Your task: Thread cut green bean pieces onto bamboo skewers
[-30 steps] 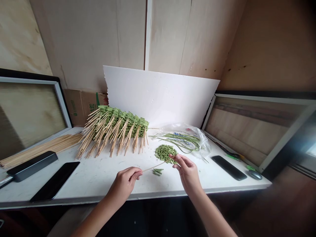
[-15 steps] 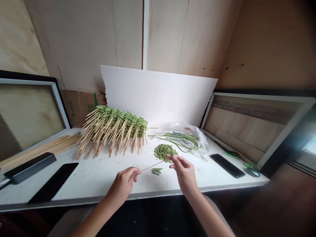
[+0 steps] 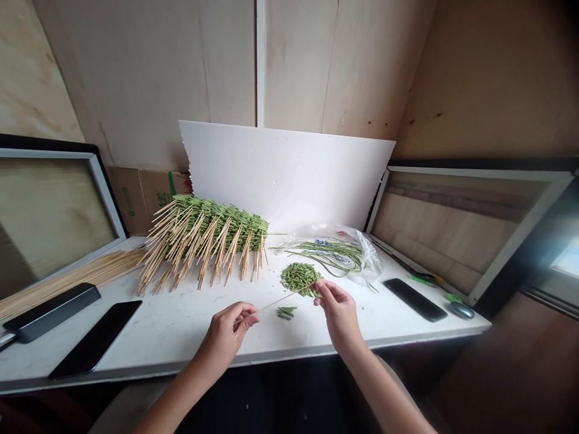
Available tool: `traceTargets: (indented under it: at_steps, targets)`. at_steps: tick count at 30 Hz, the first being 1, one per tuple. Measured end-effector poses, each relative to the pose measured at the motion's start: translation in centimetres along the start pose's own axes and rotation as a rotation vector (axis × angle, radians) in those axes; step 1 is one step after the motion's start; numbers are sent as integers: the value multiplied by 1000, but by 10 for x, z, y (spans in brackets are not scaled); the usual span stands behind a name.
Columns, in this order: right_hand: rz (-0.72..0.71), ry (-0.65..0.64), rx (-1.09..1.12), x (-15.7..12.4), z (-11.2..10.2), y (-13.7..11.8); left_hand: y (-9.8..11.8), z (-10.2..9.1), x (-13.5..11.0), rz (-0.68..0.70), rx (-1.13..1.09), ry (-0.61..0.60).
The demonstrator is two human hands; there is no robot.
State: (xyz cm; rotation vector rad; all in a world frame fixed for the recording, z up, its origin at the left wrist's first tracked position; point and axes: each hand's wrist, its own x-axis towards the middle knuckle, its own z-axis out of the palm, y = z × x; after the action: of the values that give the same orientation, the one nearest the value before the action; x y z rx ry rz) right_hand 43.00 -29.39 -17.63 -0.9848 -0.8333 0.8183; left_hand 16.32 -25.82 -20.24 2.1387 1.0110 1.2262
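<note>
A thin bamboo skewer [image 3: 277, 301] slants up to the right between my two hands. My left hand [image 3: 228, 331] pinches its lower end, fingers closed. At the upper end, the fingertips of my right hand [image 3: 338, 310] are pinched together; whether a green bean piece is between them is too small to tell. Behind my right hand lies a heap of cut green bean pieces [image 3: 298, 277], partly covered by the fingers. A few loose bean pieces [image 3: 286, 313] sit on the white table [image 3: 181, 325] below the skewer. Farther left are stacked skewers threaded with bean pieces [image 3: 217, 220].
Bare bamboo skewers [image 3: 90, 268] lie at the left, by a black box-shaped device [image 3: 54, 310] and a black phone [image 3: 97, 337]. A clear plastic bag [image 3: 371, 259] with long green beans [image 3: 325, 250] is behind the heap. Another phone [image 3: 414, 299] and a mouse [image 3: 461, 310] are at right.
The fingers of my left hand have shifted slightly on the skewer. Both hands stay in nearly the same place, and the whole view has moved a little.
</note>
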Motion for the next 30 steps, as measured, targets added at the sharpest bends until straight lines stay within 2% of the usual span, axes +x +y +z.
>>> traceTargets:
  at_steps: [13, 20, 23, 30]
  targets:
    - [-28, -7, -31, -6, 6, 1, -9, 6, -8, 76, 53, -51]
    - [-39, -82, -32, -11, 8, 1, -20, 11, -10, 47, 28, -106]
    - [-39, -82, -45, -10, 8, -1, -17, 13, -10, 26, 0, -135]
    - [-49, 21, -80, -2, 1, 0, -4, 12, -7, -65, -42, -49]
